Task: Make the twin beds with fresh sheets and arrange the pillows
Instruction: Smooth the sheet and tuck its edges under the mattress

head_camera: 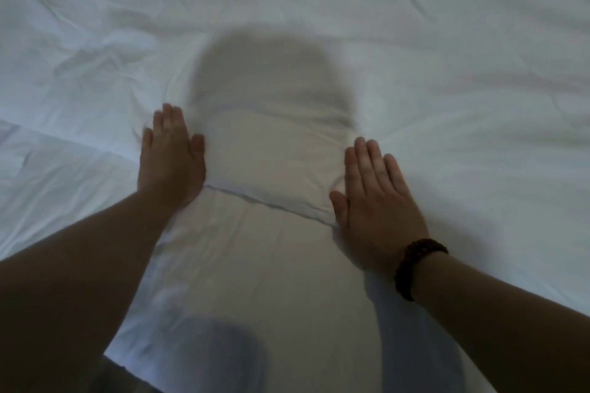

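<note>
A white sheet [319,9] covers the bed and fills nearly the whole view, with soft wrinkles across its far part. A folded edge of the sheet [274,201] runs between my hands, over a flatter white layer [255,265] nearer to me. My left hand [170,159] lies flat on the fabric, palm down, fingers together, at the left end of that fold. My right hand [376,198], with a dark beaded bracelet at the wrist, lies flat at the fold's right end. Neither hand holds anything. No pillow can be made out.
The bed's near edge [127,364] shows at the bottom left, with a dark strip of floor below it. A shadow of my head falls on the sheet [271,73] beyond my hands.
</note>
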The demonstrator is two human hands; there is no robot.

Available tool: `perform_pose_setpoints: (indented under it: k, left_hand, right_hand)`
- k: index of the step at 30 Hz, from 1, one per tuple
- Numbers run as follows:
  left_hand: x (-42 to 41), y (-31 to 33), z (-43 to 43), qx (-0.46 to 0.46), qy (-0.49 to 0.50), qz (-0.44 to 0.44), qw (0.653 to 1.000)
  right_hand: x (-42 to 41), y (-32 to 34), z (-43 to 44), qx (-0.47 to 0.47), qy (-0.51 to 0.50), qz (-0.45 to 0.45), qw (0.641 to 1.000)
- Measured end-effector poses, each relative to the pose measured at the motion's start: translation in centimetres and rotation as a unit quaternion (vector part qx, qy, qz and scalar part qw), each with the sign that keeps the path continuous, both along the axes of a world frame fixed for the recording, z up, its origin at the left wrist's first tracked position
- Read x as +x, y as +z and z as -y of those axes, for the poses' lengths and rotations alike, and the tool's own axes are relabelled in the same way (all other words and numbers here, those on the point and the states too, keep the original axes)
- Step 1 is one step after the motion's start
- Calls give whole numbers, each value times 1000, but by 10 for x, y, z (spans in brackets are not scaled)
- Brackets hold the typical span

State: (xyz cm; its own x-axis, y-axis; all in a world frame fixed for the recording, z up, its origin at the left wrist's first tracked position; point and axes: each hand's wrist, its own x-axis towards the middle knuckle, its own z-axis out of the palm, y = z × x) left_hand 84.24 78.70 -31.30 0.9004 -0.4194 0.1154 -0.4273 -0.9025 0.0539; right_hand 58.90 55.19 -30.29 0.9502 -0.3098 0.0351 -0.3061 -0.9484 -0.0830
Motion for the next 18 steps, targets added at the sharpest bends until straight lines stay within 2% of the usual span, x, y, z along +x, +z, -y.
perform_pose_setpoints:
  k: [4,7,11,14,16,18]
  left_hand:
    - [4,-9,-6,-22,-36,25,999]
    - [5,-15,-7,-39,-37,18,998]
    - [6,-22,-8,-54,-47,62,995]
    - [7,-25,-7,-67,-46,70,994]
    - [15,-25,-13,-82,-76,66,991]
    - [35,-18,-27,-75,-153,62,983]
  right_hand:
    - [18,7,-15,9,14,-6,1000]
    - [66,7,-51,20,40,-3,999]
    - [147,2,-102,11,15,-5,1000]
    - [169,1,-115,9,-3,-23,1000]
    - [164,1,-117,6,-8,-31,999]
    - [160,3,-120,-5,-13,-40,999]
